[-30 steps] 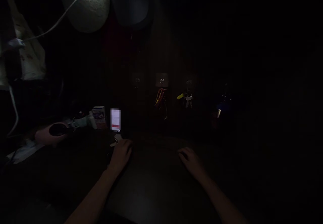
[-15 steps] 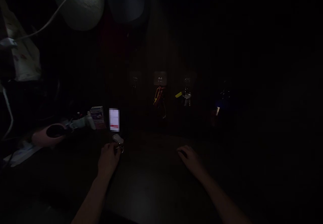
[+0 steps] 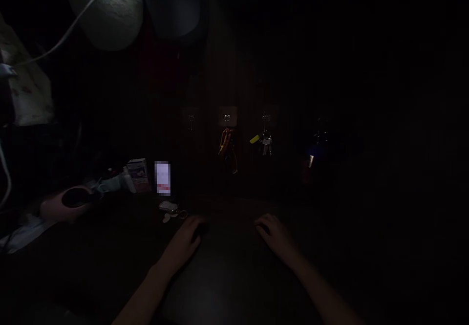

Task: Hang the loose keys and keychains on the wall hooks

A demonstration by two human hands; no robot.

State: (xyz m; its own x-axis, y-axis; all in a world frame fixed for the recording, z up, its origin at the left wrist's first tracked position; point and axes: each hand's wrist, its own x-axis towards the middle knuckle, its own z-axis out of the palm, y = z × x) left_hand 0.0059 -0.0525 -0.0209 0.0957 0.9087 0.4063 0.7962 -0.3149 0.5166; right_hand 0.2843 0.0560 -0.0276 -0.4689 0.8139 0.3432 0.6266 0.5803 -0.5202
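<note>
A bunch of keys (image 3: 169, 209) with a ring and a pale fob lies on the dark table (image 3: 205, 286), left of centre. Just to the right of it is my left hand (image 3: 186, 237), apart from the keys, fingers loosely curved and holding nothing I can see. My right hand (image 3: 274, 234) rests on the table to the right of centre, its thumb and fingers apart and nothing visible between them. Behind the hands, an orange cord bundle (image 3: 227, 143) and another bunch of keys (image 3: 267, 143) with a yellow tag hang from wall hooks.
A bare hook (image 3: 191, 119) is on the wall at left; a dim item with a bright strip (image 3: 311, 161) hangs at right. A lit, pixelated screen (image 3: 162, 178) stands beside a small box (image 3: 138, 174). A pink object (image 3: 68, 204) lies further left. Hats (image 3: 110, 17) hang above.
My left hand has let go of the keys, which now lie on the table, and has moved right. The right hand has stayed in place. The view has shifted slightly.
</note>
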